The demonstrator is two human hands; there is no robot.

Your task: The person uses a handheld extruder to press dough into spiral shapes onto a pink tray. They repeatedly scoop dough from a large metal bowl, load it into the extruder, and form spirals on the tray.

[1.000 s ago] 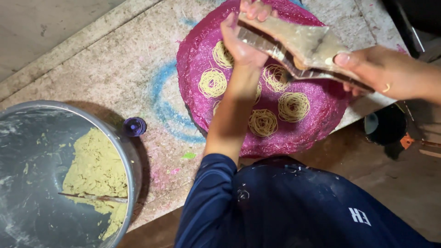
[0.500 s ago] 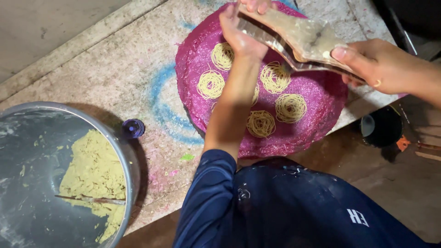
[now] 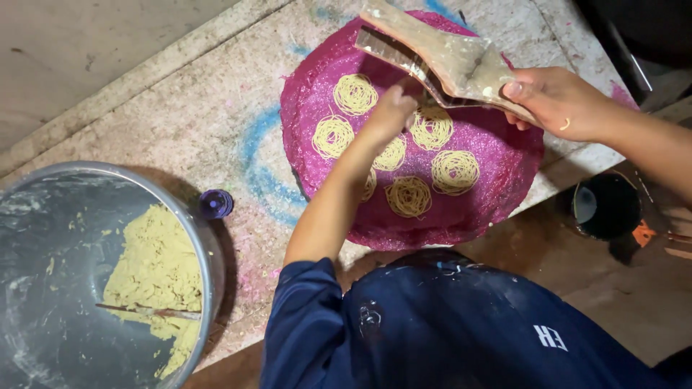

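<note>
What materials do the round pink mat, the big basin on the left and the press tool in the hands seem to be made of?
The pink mat looks like woven plastic or dyed fibre: a fine grainy weave with a slight sparkle. The basin seems to be bare metal, grey and dully reflective, smeared with dough. The press, gripped by the right hand with the left hand below it, looks like worn wood, pale brown and matt; its underside seems metallic.

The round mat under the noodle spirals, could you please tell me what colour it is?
The round mat is bright magenta pink, seen best in the head view, with pale yellow spirals lying on it.

Speckled stone slab (image 3: 144, 144), blue chalk marks. Pink round mat (image 3: 497, 187) far right; steel basin (image 3: 43, 274) near left; small purple cap (image 3: 215, 204) between.
</note>
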